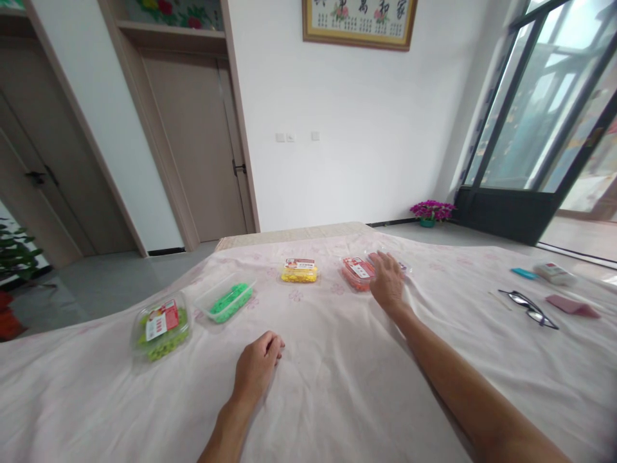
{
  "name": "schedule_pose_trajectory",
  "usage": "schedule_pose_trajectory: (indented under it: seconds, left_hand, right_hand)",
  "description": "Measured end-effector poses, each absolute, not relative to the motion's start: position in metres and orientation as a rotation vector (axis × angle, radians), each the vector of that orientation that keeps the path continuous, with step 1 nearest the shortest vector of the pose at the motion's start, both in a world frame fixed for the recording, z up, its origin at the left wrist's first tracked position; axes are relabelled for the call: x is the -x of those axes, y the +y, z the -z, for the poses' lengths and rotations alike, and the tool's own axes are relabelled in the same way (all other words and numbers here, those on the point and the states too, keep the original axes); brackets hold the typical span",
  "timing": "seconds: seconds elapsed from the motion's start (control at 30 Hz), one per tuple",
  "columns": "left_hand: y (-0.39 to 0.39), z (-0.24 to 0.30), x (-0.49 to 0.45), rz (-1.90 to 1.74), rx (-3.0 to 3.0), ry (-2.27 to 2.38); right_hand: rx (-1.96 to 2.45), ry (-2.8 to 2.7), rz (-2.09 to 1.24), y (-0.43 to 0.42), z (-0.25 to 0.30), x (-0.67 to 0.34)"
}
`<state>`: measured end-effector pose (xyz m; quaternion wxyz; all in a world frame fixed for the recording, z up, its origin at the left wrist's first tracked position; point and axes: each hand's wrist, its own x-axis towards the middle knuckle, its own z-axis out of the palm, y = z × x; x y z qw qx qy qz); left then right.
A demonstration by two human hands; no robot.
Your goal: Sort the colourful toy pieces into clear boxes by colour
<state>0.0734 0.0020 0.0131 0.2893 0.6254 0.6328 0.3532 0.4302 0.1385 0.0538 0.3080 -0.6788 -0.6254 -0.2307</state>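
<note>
My right hand (387, 280) reaches far out over a clear plastic box (403, 263) at the back right. Its fingers are stretched forward onto that box and hide most of it, so its contents are hard to make out. Just left of this hand stands a clear box of red pieces (357, 274) with a red and white label. My left hand (259, 360) rests on the cloth in the middle, fingers curled in, with nothing visible in them. Beyond it are a box of yellow pieces (299, 271) and a lidless-looking tray of green pieces (232, 302).
A labelled box of yellow-green pieces (161, 326) sits at the left on the pink flowered cloth (328, 379). Eyeglasses (529, 308), a folded pink cloth (572, 306), a blue item (524, 273) and a white packet (554, 273) lie at the right.
</note>
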Motion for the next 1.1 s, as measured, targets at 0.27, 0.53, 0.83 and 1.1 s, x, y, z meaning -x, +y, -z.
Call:
schedule_pose_trajectory:
  seconds: [0.27, 0.53, 0.83, 1.1]
  left_hand:
    - [0.000, -0.016, -0.075, -0.963, -1.639, 1.680]
    - [0.002, -0.015, -0.074, -0.973, -1.652, 1.681]
    - [0.001, -0.018, -0.075, -0.966, -1.667, 1.685]
    - [0.000, -0.021, -0.074, -0.951, -1.680, 1.678]
  right_hand:
    - [1.534, -2.311, 0.425, 0.171, -0.062, -0.331]
    - [1.472, -2.562, 0.535, 0.193, -0.070, -0.313]
    - [1.506, -2.643, 0.655, 0.157, -0.068, -0.298]
    - [1.620, -2.494, 0.783, 0.126, -0.060, -0.290]
